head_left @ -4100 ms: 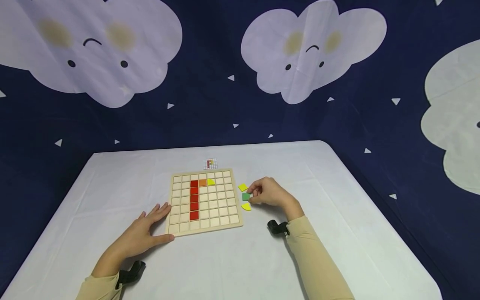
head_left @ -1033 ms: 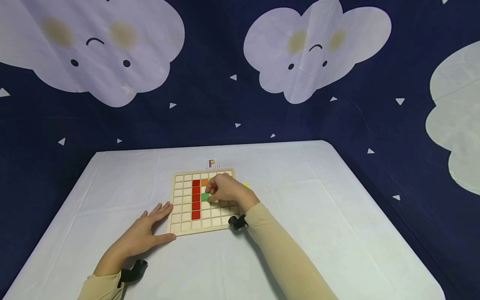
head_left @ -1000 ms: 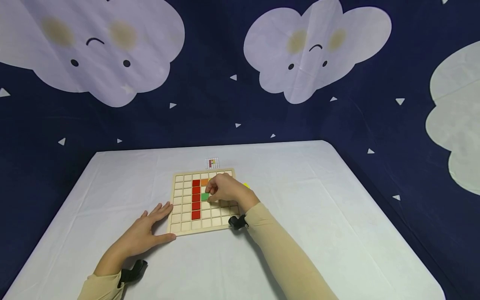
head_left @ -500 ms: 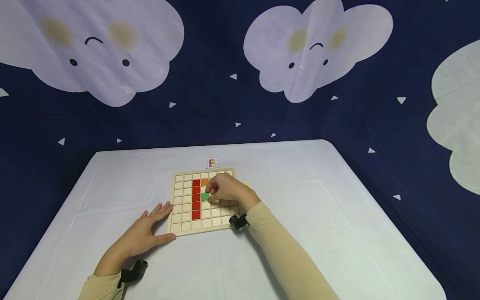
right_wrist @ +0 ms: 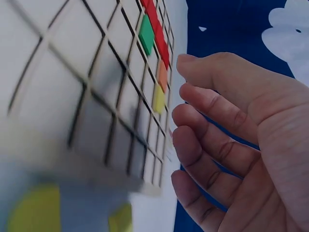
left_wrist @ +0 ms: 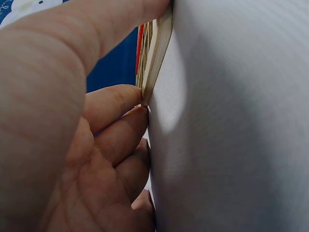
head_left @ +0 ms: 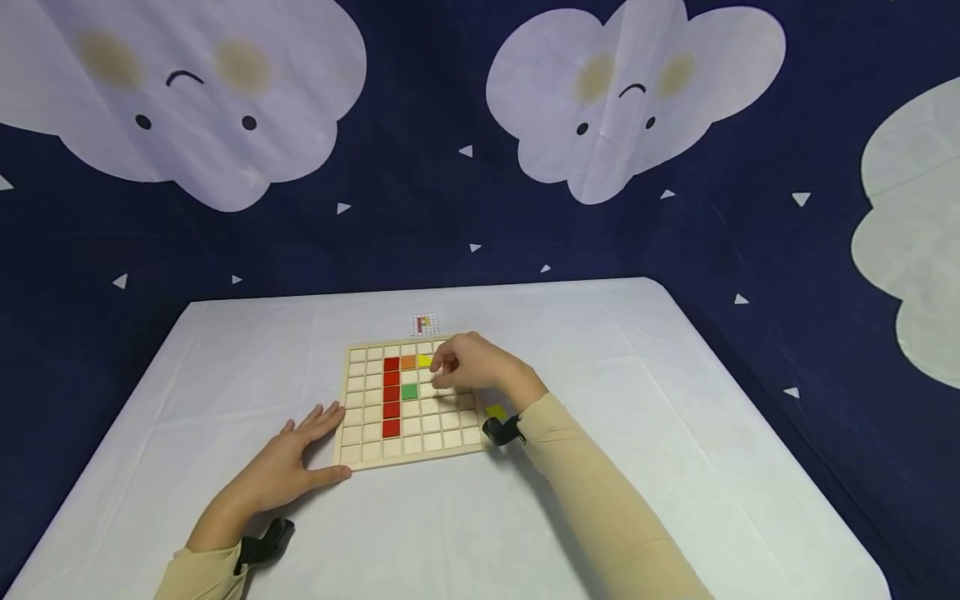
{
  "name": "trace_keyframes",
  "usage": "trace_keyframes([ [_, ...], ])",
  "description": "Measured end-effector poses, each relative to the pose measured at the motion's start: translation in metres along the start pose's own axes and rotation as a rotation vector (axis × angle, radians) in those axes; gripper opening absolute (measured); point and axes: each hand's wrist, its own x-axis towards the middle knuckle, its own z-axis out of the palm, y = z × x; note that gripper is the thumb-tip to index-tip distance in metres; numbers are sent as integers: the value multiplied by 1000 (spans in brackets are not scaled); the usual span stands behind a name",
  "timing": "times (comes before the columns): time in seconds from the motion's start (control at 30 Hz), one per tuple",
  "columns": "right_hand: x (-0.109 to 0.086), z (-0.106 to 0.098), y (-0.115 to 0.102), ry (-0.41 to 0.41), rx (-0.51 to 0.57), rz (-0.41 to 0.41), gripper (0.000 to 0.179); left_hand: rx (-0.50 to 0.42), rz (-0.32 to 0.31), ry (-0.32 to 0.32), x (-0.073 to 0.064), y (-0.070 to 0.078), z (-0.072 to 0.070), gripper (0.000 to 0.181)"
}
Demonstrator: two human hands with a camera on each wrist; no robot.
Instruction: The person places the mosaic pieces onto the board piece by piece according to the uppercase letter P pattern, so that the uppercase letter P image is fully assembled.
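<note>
My left hand (head_left: 288, 467) lies spread at the left edge of a wooden grid board (head_left: 412, 459), thumb and fingertips against its rim. In the left wrist view the fingers (left_wrist: 116, 99) meet the board's side. My right hand (head_left: 480, 362) hovers over the board's right part with nothing in it; its fingers (right_wrist: 193, 145) are loosely bent. A green square tile (head_left: 408, 392) lies in a cell right of a column of several red tiles (head_left: 392, 393). Above it sit an orange tile (head_left: 408, 362) and a yellow quarter-round tile (head_left: 424, 361), partly near the right fingertips.
A small printed pattern card (head_left: 423, 324) lies behind the board. Two loose yellow pieces lie off the board's right side: a rounded one (right_wrist: 36, 210) and a smaller-looking one (right_wrist: 120, 217). A white cloth covers the table (head_left: 637, 375), with a dark cloud-patterned backdrop behind.
My right hand brought the green tile from the table right of the board into a cell beside the red column, let it go, and moved back right. The left hand stayed in place.
</note>
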Motion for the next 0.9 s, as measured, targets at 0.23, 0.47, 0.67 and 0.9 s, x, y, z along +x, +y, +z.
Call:
trace_keyframes([
  [0.23,-23,-18,9,4,-60,38,17,3,-2,-1,0,-1,-1,100],
  [0.47,-55,-23,19,-7,-118,109,28,8,3,0,0,-2,0,100],
  [0.67,-78,-16,27,-3,-131,167,25,6,1,1,-1,-1,0,100],
  [0.9,-88,1,36,68,-177,136,28,0,-1,-2,-1,1,-1,100],
])
